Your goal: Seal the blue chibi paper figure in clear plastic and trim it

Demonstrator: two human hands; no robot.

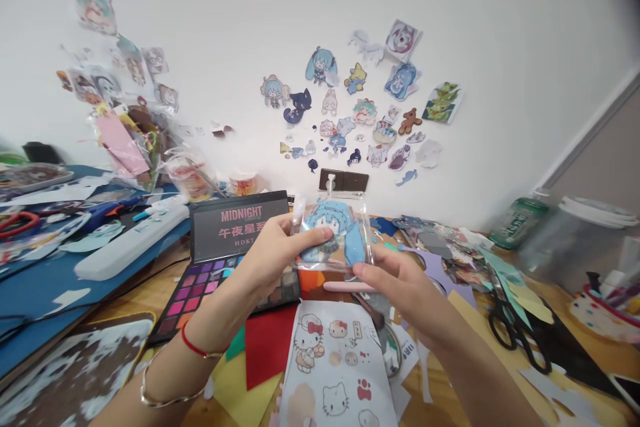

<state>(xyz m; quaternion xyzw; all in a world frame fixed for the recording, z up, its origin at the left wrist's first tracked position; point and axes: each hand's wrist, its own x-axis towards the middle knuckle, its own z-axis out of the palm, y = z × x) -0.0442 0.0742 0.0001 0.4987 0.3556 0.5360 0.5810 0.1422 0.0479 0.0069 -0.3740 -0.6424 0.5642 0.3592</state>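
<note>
Between my two hands is a clear plastic bag [356,240] with a blue-haired cartoon figure cutout inside. My left hand [293,243] grips its left side, the thumb lying across the figure. At the lower right corner, my right hand [395,277] pinches the bag between thumb and fingers. Below the hands lies a white pouch [335,360] printed with cartoon cats and bows. A pink stick-like tool [347,287] lies just under the bag, partly hidden. Behind my left forearm stands an eyeshadow palette [240,223] with its lid up.
Black-handled scissors [510,320] lie at right among paper scraps, near a green can [520,220] and a plastic tub [565,233]. A white power strip [130,240] is at left. Cutout stickers [365,110] cover the wall. Red felt [267,350] lies beside the pouch.
</note>
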